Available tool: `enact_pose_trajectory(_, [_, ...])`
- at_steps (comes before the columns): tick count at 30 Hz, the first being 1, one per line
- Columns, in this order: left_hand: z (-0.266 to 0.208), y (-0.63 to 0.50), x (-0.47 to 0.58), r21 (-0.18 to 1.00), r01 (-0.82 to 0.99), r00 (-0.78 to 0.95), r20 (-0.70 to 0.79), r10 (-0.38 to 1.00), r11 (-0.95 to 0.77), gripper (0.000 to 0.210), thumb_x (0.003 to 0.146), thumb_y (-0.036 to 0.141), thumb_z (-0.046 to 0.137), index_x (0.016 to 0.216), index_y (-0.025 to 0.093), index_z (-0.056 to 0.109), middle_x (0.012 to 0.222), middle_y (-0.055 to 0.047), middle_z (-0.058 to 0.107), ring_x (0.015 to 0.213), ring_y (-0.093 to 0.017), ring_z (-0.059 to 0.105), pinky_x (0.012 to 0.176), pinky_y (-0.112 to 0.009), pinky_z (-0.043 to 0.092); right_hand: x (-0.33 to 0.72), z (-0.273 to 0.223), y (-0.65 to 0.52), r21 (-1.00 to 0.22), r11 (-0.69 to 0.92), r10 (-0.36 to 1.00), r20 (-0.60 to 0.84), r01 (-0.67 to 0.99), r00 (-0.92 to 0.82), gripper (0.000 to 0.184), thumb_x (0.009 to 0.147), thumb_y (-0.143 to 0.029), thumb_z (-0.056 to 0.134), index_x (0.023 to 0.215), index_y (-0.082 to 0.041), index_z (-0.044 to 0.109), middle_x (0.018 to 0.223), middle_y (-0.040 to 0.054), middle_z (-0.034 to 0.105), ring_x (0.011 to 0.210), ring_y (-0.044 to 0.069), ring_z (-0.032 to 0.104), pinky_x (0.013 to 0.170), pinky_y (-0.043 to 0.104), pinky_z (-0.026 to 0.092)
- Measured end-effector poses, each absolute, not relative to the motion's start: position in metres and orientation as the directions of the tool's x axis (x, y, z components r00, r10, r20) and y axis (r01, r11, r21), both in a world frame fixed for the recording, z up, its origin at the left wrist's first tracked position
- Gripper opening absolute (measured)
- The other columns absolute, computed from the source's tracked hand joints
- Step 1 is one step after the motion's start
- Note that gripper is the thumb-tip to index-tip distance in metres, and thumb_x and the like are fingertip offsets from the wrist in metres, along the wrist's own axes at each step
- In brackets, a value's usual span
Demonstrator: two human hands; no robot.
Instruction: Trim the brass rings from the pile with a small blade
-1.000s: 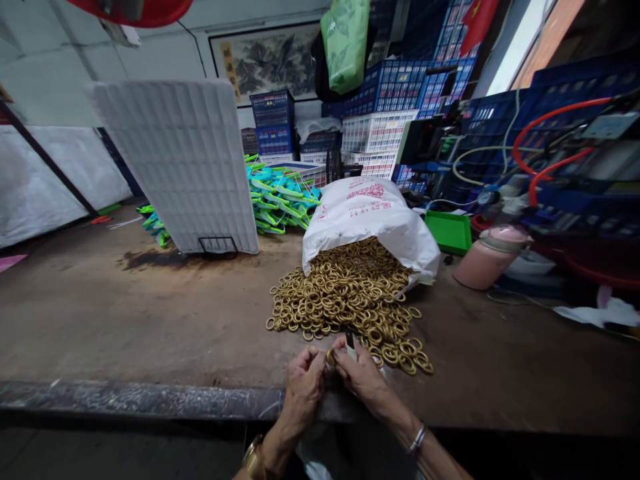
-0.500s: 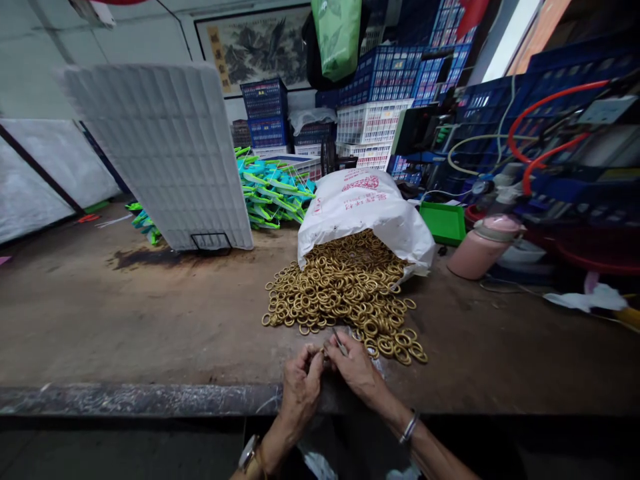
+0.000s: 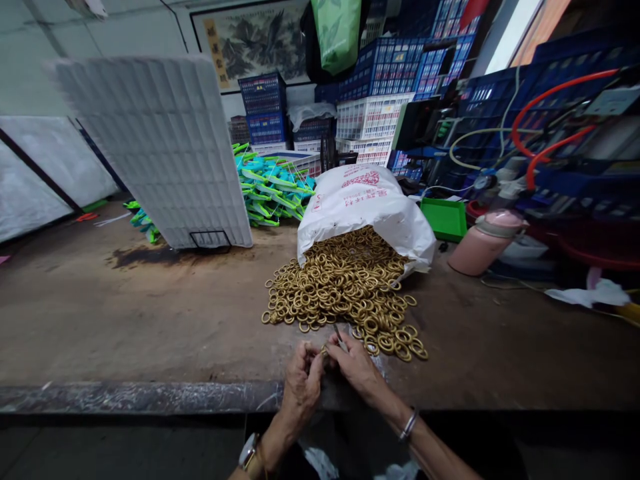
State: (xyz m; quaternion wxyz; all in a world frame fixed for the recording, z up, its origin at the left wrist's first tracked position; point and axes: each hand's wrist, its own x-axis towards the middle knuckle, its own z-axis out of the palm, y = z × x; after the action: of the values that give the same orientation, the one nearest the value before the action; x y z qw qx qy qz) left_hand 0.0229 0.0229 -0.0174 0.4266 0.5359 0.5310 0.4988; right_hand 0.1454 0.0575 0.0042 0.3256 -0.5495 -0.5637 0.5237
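Left hand [image 3: 301, 381] and right hand [image 3: 357, 372] are pinching one round gold-toned ring [image 3: 324, 351] near worktop [image 3: 165, 340] front edge; right is also gripping slim, flat tool [image 3: 342, 343].

Left wristwatch [image 3: 249, 451], right silvery bangle [image 3: 409, 425]

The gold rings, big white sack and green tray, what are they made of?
The small, round gold-coloured rings look like brassy metal, with a dull shine, though coated plastic is possible. The big white sack with red print seems to be thin plastic, perhaps woven: it creases, with a slight sheen. The bright green rectangular tray is probably smooth plastic, given its even colour.
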Motion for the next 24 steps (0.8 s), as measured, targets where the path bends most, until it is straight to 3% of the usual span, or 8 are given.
enact_pose_trajectory(6, [-0.012, 0.023, 0.024, 0.990, 0.117, -0.020, 0.086, 0.996, -0.083, 0.016, 0.081, 0.030, 0.046, 0.071, 0.018, 0.048, 0.061, 0.002, 0.051, 0.056, -0.010, 0.047, 0.055, -0.020, 0.036, 0.146, 0.000, 0.057, -0.945, -0.039, 0.978, -0.103, 0.325, -0.180, 0.012, 0.071, -0.029, 0.042, 0.063, -0.020, 0.042, 0.056, -0.0069, 0.040, 0.057, 0.010, 0.040, 0.055, 0.021, 0.033])
enact_pose_trajectory(13, [-0.008, 0.022, 0.020, 0.996, 0.083, 0.078, -0.026, 0.997, 0.020, 0.022, 0.081, 0.036, 0.046, 0.080, 0.016, 0.054, 0.059, 0.003, 0.048, 0.051, -0.008, 0.043, 0.051, -0.019, 0.036, 0.147, -0.001, 0.056, -0.911, 0.058, 0.981, -0.025, 0.408, -0.193, 0.015, 0.075, -0.030, 0.042, 0.065, -0.020, 0.044, 0.059, -0.0060, 0.042, 0.060, 0.010, 0.043, 0.058, 0.021, 0.033])
enact_pose_trajectory(21, [-0.012, 0.028, 0.020, 0.982, -0.059, 0.160, -0.169, 0.972, 0.181, 0.035, 0.075, 0.051, 0.047, 0.070, 0.017, 0.045, 0.058, 0.004, 0.053, 0.034, -0.003, 0.031, 0.035, -0.017, 0.023, 0.148, -0.006, 0.055, -0.902, 0.069, 0.978, -0.024, 0.426, -0.209, 0.025, 0.081, -0.035, 0.035, 0.064, -0.020, 0.044, 0.052, -0.0052, 0.044, 0.053, 0.010, 0.043, 0.052, 0.021, 0.032])
enact_pose_trajectory(24, [-0.006, 0.027, 0.020, 0.966, -0.077, 0.129, -0.236, 0.963, 0.247, 0.036, 0.072, 0.053, 0.049, 0.070, 0.018, 0.043, 0.055, 0.005, 0.052, 0.032, -0.002, 0.030, 0.033, -0.016, 0.019, 0.152, -0.008, 0.055, -0.816, 0.096, 0.987, 0.003, 0.570, -0.161, 0.025, 0.082, -0.032, 0.032, 0.068, -0.019, 0.047, 0.057, -0.0022, 0.049, 0.055, 0.012, 0.046, 0.054, 0.022, 0.032])
